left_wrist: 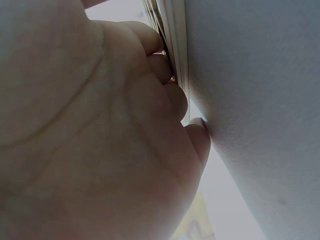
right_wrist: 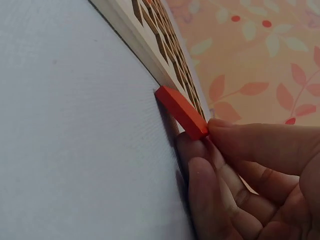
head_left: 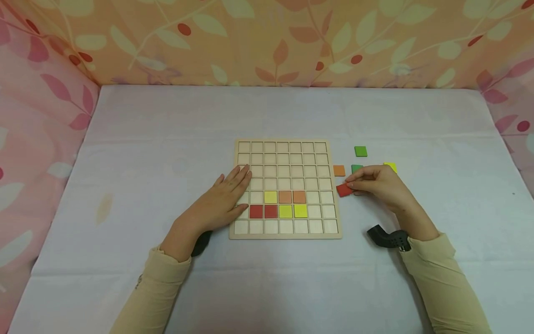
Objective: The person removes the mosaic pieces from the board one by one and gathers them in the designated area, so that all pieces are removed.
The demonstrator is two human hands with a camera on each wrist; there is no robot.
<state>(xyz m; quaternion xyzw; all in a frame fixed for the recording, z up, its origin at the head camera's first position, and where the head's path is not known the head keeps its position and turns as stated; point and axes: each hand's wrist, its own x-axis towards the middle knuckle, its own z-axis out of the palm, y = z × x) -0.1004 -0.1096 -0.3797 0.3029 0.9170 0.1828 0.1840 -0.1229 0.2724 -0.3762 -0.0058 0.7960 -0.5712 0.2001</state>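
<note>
A light wooden grid board [head_left: 285, 235] lies on the table. My left hand [head_left: 221, 199] rests on its left edge with fingers straight; the left wrist view shows the palm [left_wrist: 110, 120] and fingertips along the board's side [left_wrist: 175, 40]. Right of the board, my right hand [head_left: 381, 185] pinches a red square tile [head_left: 344, 189] between thumb and fingertips. In the right wrist view the red tile [right_wrist: 182, 112] is tilted close over the cloth, near the board's edge. In the grid sit red tiles [head_left: 256, 211], yellow tiles [head_left: 285, 211] and orange tiles [head_left: 285, 197], in two rows.
Beyond my right hand lie a green tile [head_left: 360, 151], a darker green tile [head_left: 357, 169] and a yellow tile [head_left: 390, 166], partly hidden. An orange tile [head_left: 339, 170] lies by the board's right edge. White cloth [head_left: 158, 139] covers the table; patterned curtains [head_left: 267, 41] stand behind.
</note>
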